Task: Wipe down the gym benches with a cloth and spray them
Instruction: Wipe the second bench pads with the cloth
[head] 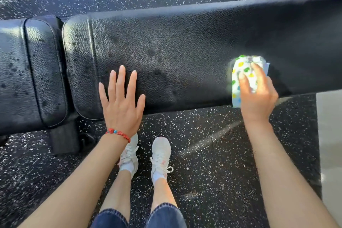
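Left hand [121, 103] flat, fingers spread; right hand [256, 96] fingers curled, gripping.

Black pebbled bench [185, 46], white cloth [242, 72] with green, yellow, blue dots, white-speckled black floor [212, 163]

Black padded bench [185, 46] flecked with wet spots, left hand [121, 103] flat with straight fingers on its near edge, right hand [257, 94] pressing a dotted cloth [242, 68] further right, speckled floor [212, 153], white sneakers [160, 155].

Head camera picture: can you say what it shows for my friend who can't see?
A right hand wipes a black gym bench with a spotted cloth. The left hand rests flat on the bench, which has wet drops.
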`<action>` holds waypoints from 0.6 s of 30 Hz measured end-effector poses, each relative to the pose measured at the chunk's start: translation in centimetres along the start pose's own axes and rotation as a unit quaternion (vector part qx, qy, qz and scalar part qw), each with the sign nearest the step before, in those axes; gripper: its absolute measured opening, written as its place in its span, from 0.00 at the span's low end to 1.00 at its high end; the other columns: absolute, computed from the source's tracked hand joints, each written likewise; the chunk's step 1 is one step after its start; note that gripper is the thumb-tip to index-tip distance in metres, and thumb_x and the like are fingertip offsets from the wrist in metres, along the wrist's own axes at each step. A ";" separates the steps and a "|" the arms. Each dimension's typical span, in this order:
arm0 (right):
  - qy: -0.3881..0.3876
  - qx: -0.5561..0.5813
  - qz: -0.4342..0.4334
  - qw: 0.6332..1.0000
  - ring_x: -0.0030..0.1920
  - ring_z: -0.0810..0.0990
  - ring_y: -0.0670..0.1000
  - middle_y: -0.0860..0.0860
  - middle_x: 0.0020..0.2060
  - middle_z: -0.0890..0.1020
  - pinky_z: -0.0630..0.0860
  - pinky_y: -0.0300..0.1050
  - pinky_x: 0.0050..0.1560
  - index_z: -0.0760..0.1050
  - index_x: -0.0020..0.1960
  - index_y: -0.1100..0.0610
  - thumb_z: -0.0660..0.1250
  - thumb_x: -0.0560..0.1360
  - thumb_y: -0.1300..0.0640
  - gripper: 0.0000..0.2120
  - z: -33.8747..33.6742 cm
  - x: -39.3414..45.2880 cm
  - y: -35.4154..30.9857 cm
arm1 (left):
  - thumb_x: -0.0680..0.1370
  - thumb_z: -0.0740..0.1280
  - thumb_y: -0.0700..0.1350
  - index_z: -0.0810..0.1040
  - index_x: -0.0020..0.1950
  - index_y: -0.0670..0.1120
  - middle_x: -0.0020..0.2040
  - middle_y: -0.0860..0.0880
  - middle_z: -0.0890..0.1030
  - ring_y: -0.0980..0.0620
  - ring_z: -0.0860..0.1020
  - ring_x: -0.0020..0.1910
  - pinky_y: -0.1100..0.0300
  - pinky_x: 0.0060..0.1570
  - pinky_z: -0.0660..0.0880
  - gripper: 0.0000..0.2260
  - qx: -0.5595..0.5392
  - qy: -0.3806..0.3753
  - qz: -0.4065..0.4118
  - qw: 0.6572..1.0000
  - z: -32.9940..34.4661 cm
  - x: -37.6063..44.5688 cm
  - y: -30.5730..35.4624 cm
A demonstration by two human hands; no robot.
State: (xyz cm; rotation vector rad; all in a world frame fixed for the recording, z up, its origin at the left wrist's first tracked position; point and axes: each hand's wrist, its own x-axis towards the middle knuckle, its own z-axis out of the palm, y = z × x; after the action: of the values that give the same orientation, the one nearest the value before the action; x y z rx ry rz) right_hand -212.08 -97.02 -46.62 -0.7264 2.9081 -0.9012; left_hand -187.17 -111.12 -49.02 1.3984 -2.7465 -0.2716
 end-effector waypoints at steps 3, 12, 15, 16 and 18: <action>0.020 0.030 0.065 0.997 0.47 0.79 0.58 0.59 0.48 0.81 0.67 0.36 0.47 0.76 0.60 0.57 0.66 0.73 0.58 0.15 1.1 -1.1 -2.0 | 0.78 0.54 0.52 0.61 0.73 0.45 0.74 0.41 0.61 0.40 0.59 0.72 0.39 0.69 0.51 0.24 0.003 -0.001 -0.004 1.000 0.0 0.0 0.0; -0.085 0.019 -0.221 0.971 0.30 0.78 0.56 0.57 0.31 0.78 0.75 0.44 0.28 0.81 0.53 0.58 0.65 0.73 0.52 0.14 6.6 -8.6 -11.8 | 0.78 0.56 0.51 0.64 0.72 0.43 0.73 0.40 0.63 0.40 0.60 0.72 0.40 0.69 0.51 0.24 -0.020 0.020 -0.015 1.000 -1.4 0.1 -1.9; -0.057 -0.044 -0.283 0.956 0.28 0.76 0.55 0.56 0.29 0.76 0.73 0.44 0.25 0.81 0.51 0.58 0.67 0.73 0.53 0.12 5.8 -6.7 -9.7 | 0.78 0.56 0.50 0.63 0.72 0.43 0.73 0.40 0.62 0.39 0.59 0.72 0.40 0.69 0.51 0.24 -0.013 0.030 -0.036 0.999 -1.7 0.2 -4.1; -0.040 -0.058 -0.267 0.961 0.28 0.76 0.56 0.57 0.29 0.76 0.73 0.43 0.25 0.81 0.51 0.60 0.69 0.72 0.54 0.11 5.7 -5.9 -9.0 | 0.78 0.56 0.50 0.63 0.72 0.43 0.73 0.40 0.62 0.39 0.58 0.72 0.40 0.69 0.50 0.24 -0.009 0.032 -0.042 0.999 -1.7 0.4 -5.0; -0.031 -0.050 -0.146 0.988 0.32 0.78 0.59 0.60 0.33 0.78 0.73 0.45 0.30 0.80 0.53 0.62 0.71 0.70 0.57 0.13 5.5 -4.9 -8.8 | 0.78 0.56 0.50 0.62 0.72 0.43 0.73 0.40 0.62 0.39 0.58 0.72 0.40 0.69 0.50 0.23 -0.003 0.034 -0.049 0.998 -1.8 0.9 -6.7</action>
State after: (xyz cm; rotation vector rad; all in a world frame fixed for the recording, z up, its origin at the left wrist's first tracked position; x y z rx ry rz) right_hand -203.17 -104.27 -47.07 -1.1887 2.8551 -0.7354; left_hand -182.07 -115.94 -48.45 1.5133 -2.6251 -0.2326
